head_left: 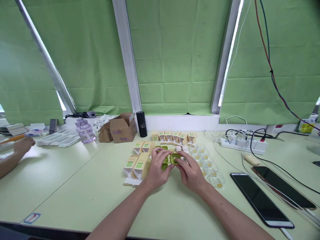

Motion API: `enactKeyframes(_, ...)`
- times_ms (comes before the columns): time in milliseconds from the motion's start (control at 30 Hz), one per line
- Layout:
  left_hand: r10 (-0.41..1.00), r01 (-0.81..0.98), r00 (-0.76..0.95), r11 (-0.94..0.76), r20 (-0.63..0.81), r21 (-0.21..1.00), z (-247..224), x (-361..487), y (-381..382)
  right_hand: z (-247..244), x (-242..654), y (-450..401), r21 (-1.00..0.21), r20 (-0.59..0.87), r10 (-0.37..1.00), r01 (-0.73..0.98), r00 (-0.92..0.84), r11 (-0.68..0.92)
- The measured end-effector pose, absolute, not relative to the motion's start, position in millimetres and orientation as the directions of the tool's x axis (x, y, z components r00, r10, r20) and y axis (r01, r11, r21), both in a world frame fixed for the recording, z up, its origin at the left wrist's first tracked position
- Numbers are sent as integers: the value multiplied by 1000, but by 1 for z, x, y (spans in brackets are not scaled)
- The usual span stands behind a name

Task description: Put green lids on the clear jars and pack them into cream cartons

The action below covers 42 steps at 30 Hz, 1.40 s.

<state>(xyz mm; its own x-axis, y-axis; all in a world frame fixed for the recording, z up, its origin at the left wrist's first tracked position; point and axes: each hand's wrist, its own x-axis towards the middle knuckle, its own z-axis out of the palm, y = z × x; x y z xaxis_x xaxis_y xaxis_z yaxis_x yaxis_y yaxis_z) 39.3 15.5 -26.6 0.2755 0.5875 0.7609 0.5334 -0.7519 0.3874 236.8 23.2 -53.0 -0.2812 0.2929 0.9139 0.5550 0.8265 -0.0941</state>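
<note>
The grip of the left hand (158, 168) is closed to a narrow pinch on the left edge of a small, square, olive-green open container (175, 156). The grip of the right hand (193, 172) is likewise nearly closed, on the container's right side; fingertips cover part of it, so the exact contact is hard to make out. The container is held between both hands over the pale green table (160, 213). More square green containers (165, 160) lie just beside the left hand. Cream cardboard boxes with green panels (139, 165) stand to the left, clear plastic cups with yellow centres (217, 180) to the right.
</note>
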Motion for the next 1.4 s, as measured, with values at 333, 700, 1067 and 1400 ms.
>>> enactKeyframes(333,580,526,275,-759,767,385,-28,39,17,-52,237,24,-76,906,286,544,-313,836)
enactKeyframes(700,595,527,251,-745,763,408,-27,39,17,-54,235,22,-201,900,356,486,-251,851)
enactKeyframes(1067,637,523,192,-710,746,472,-26,40,20,-50,235,20,-275,903,382,419,-197,866)
enactKeyframes(1400,657,549,230,-697,718,462,-23,38,17,-53,233,24,-359,889,444,430,-113,828)
